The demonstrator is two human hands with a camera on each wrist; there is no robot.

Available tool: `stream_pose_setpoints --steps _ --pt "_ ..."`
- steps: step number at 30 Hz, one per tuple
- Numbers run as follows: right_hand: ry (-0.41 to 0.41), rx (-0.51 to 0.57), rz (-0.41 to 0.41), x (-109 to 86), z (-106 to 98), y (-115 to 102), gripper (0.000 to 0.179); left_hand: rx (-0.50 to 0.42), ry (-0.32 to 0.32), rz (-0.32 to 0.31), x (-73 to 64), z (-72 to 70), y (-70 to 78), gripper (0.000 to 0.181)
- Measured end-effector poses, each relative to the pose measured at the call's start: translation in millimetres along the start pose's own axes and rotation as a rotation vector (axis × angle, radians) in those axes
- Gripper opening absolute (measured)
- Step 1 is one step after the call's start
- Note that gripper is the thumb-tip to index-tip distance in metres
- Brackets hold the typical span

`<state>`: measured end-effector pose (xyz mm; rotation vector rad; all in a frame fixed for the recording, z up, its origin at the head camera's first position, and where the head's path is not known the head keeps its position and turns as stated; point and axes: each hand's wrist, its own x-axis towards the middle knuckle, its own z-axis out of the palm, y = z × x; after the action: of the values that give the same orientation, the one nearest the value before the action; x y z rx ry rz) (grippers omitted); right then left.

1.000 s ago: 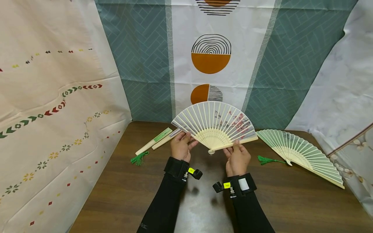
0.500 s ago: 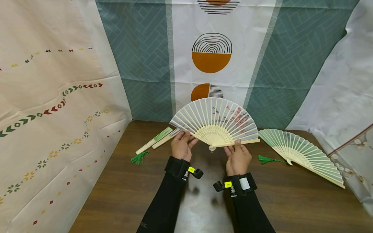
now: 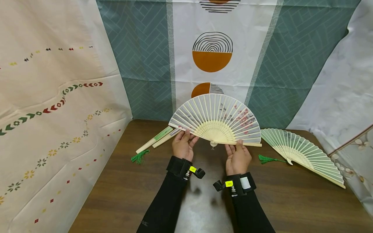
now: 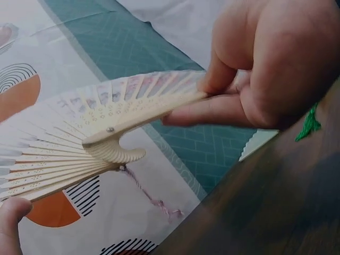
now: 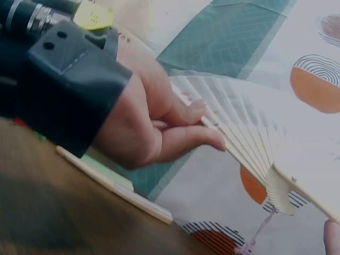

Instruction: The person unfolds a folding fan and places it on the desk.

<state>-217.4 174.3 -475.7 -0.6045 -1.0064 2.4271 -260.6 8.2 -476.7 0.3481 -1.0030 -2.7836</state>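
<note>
1. Patterned cloth hangs behind and at both sides of a brown counter, seemingly as a screen.
2. The white fan is spread wide, raised above the counter at its middle, with its pivot end towards the person and the curved edge away. Red blossom shows mostly on its right part.
3. The left hand pinches 1 outer stick between thumb and fingers; the right hand pinches the other. Gripping these 2 stiff edges probably holds the ribs apart without creasing the leaf.
4. A pink cord dangles from the pivot, clear of both hands. The right wrist view is washed out, so the leaf's print is hard to read there.
5. The green fan lies spread on the right, its tassel pointing left; 2 folded fans lie slanted on the left. Placing them at the sides likely leaves the hands working room between.
</note>
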Motion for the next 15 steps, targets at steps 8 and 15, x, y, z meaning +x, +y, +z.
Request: stream_pose_setpoints --steps 8,15 --pt "0.010 0.023 0.010 0.2 1.0 -0.7 0.032 -0.007 0.004 0.016 -1.1 1.3 -2.5 0.022" --pt "0.007 0.012 0.035 -1.0 -3.3 -1.3 0.034 -0.018 0.011 0.010 -2.8 2.9 -1.6 0.019"
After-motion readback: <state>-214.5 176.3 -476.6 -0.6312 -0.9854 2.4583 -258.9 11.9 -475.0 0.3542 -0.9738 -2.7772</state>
